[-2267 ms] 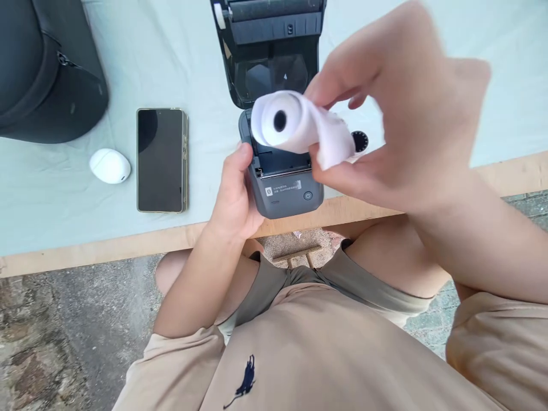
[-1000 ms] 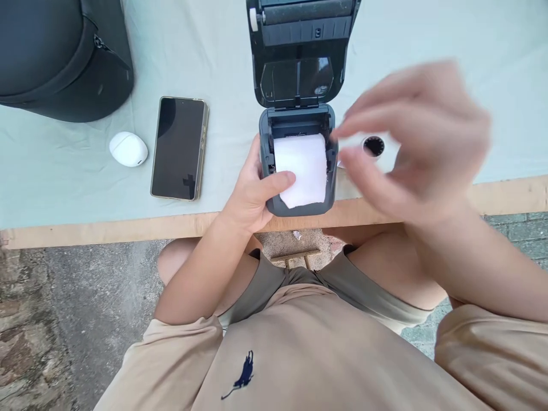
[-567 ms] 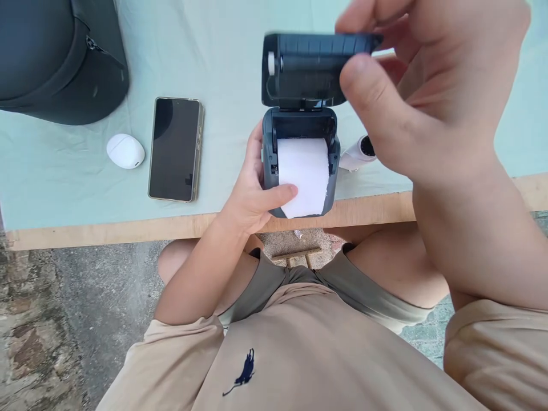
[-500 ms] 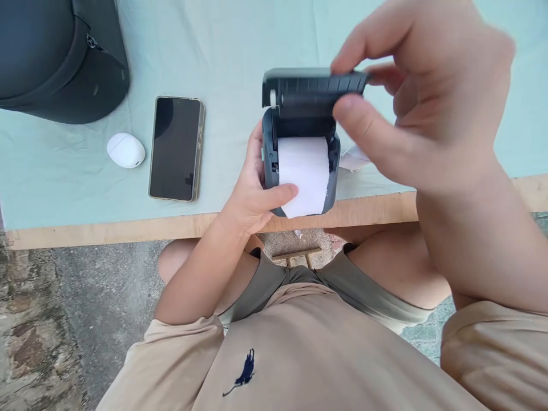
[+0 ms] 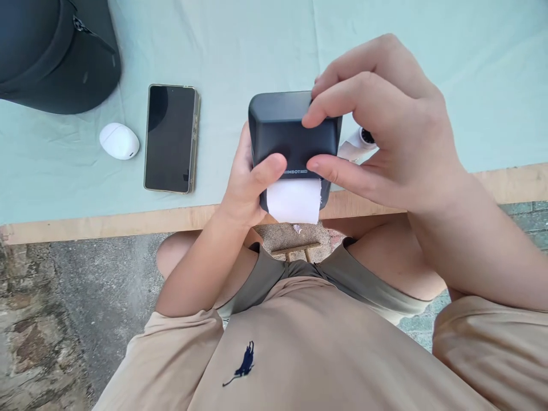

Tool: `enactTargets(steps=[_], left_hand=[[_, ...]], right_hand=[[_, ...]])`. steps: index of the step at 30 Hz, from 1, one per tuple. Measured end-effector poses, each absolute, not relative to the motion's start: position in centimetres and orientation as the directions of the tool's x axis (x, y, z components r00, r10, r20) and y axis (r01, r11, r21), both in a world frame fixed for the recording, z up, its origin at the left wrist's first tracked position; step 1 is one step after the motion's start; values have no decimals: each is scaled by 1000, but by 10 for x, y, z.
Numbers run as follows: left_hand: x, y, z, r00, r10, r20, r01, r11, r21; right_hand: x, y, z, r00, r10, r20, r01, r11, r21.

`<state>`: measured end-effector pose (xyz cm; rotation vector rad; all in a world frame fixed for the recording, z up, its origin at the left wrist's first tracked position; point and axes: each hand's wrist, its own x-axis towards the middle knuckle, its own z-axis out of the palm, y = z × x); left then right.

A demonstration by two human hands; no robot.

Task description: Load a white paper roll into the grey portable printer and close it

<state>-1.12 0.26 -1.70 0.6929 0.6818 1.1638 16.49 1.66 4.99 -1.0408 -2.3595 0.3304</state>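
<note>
A dark label printer (image 5: 282, 137) is held near the table's front edge, its lid down over the top. White paper (image 5: 295, 201) sticks out of its front toward me. My left hand (image 5: 248, 182) grips the printer's left side, thumb resting on the lid. My right hand (image 5: 381, 125) is curved around the lid's right part, with thumb and fingertips on or very near it; the fingers are apart. Behind the right hand lies a white roll (image 5: 357, 145) with a dark core, partly hidden.
On the left of the cloth-covered table (image 5: 222, 45) lie a phone (image 5: 170, 138) and a white oval case (image 5: 119, 141). A black zippered bag (image 5: 55, 57) stands at the far left corner. A bare wooden edge (image 5: 180, 221) runs along the table's front.
The printer's raised lid has swung down and now covers the paper compartment. My right hand has come down and left with it. My left thumb has moved from the paper onto the lid.
</note>
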Motion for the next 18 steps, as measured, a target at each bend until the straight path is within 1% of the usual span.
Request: enactTargets(steps=[2,4,6,9,11,13,16,18], left_hand=[[-10,0,-15,310,950,-42,-569,221,792],[-11,-2,-13,342,940,-16,-552,215,806],[-12,-7,-10,328,944,-41,-525,218,823],[-15,-14,-6,301,947,-110,-485,252,838],[-17,-18,-5,318,943,-98,-509,257,822],[-18,-20,-7,330,943,-37,-544,222,809],[-19,-18,-12,313,950,3,-541,175,822],[-19,-14,-15,301,953,-6,-527,172,832]], right_hand=[[162,13,52,-550,759,349,614,650,-447],[159,7,54,-537,780,321,617,623,-481],[156,-1,56,-509,814,280,607,570,-554],[150,-17,56,-409,893,186,563,407,-719],[146,-25,50,-357,927,111,487,286,-825],[143,-28,40,-354,933,57,379,199,-904],[139,-22,24,-413,910,32,234,140,-962],[139,-17,19,-430,902,33,188,125,-974]])
